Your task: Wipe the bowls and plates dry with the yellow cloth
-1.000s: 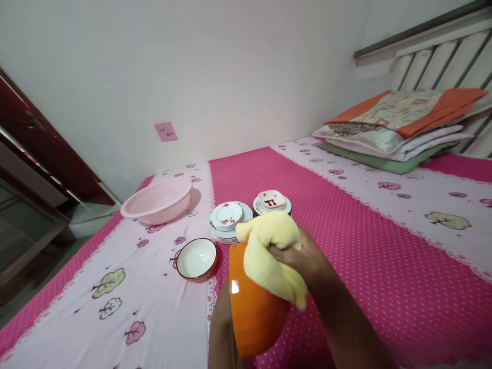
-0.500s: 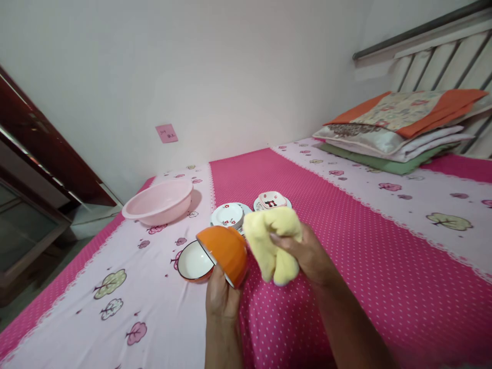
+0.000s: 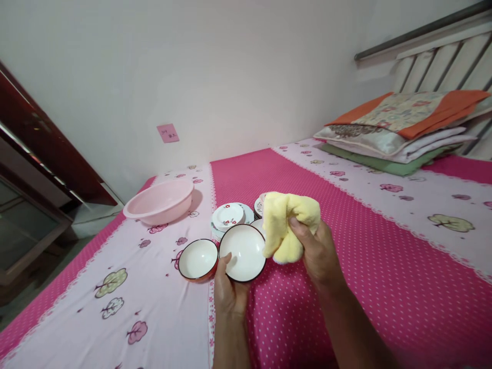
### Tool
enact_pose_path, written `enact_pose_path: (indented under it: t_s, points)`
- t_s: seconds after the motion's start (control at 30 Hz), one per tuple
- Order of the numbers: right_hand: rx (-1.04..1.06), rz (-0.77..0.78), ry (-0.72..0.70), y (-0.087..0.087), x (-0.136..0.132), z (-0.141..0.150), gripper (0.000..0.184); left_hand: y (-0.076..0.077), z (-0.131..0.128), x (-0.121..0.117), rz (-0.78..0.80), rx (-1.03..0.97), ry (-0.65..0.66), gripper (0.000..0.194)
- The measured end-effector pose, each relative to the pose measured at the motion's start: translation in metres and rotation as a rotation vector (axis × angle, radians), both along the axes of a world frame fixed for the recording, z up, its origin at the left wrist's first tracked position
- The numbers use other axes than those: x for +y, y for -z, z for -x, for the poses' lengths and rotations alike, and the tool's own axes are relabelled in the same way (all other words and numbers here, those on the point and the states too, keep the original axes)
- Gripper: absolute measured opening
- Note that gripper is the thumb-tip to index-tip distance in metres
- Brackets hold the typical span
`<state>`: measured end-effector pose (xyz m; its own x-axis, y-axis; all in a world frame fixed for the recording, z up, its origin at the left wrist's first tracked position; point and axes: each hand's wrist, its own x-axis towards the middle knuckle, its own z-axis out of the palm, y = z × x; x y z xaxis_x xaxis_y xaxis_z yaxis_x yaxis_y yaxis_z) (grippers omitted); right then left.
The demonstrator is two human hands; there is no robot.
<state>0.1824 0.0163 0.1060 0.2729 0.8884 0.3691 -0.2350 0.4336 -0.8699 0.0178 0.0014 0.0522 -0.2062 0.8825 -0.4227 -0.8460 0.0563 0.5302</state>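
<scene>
My left hand (image 3: pixel 229 292) grips the near rim of a bowl (image 3: pixel 243 252) with a white inside and dark rim, held upright just above the pink bedcover. My right hand (image 3: pixel 317 252) is closed on a bunched yellow cloth (image 3: pixel 287 226) right beside that bowl. A second, matching bowl (image 3: pixel 197 260) sits on the cover to the left, touching or nearly touching the held one. Behind them lie a stack of flowered plates (image 3: pixel 228 216) and another stack (image 3: pixel 258 206), mostly hidden by the cloth.
A pink plastic basin (image 3: pixel 159 200) stands at the far left of the bed. Folded quilts and a pillow (image 3: pixel 400 128) lie at the headboard on the right. A dark wooden cabinet (image 3: pixel 26 169) stands left of the bed.
The orange-backed bowl was turned from upside down to upright and lowered beside the other bowl. My right hand lifted the cloth off it and moved slightly right.
</scene>
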Motion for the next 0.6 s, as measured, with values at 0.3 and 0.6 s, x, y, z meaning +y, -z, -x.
enact_pose_path:
  t_s: [0.3,0.6]
  points:
    - [-0.379,-0.167,-0.174,-0.013,-0.015,0.009,0.028,-0.002,-0.008,0.002,-0.206,0.094,-0.054,0.023]
    - [-0.855,-0.260,-0.180,0.025,0.009,0.036,0.074,0.008,-0.010,0.006,-0.296,0.281,-0.163,0.042]
